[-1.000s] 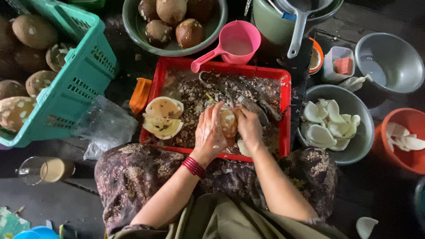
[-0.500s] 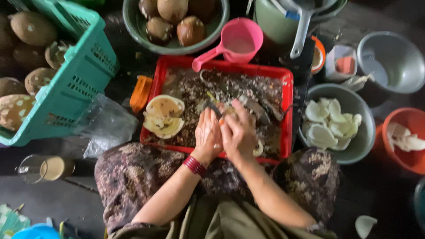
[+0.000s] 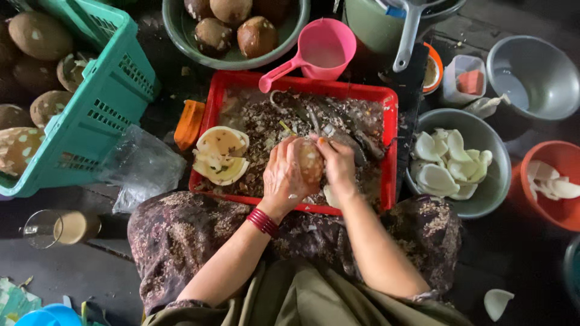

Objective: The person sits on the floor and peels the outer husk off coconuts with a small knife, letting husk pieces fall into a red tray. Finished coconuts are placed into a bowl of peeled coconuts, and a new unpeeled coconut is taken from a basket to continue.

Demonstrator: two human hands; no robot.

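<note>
Coconut [image 3: 309, 162], long axis upright.

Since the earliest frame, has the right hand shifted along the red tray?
Yes. The right hand sits slightly nearer the red tray's far rim, still cupping the pale round piece with the left hand.

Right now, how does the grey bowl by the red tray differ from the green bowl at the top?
The grey bowl holds white, peeled curved pieces; the green bowl holds whole brown round fruits. The grey bowl sits right of the red tray and shows whole; the green bowl sits above it, cut off by the frame. Both are round.
</note>
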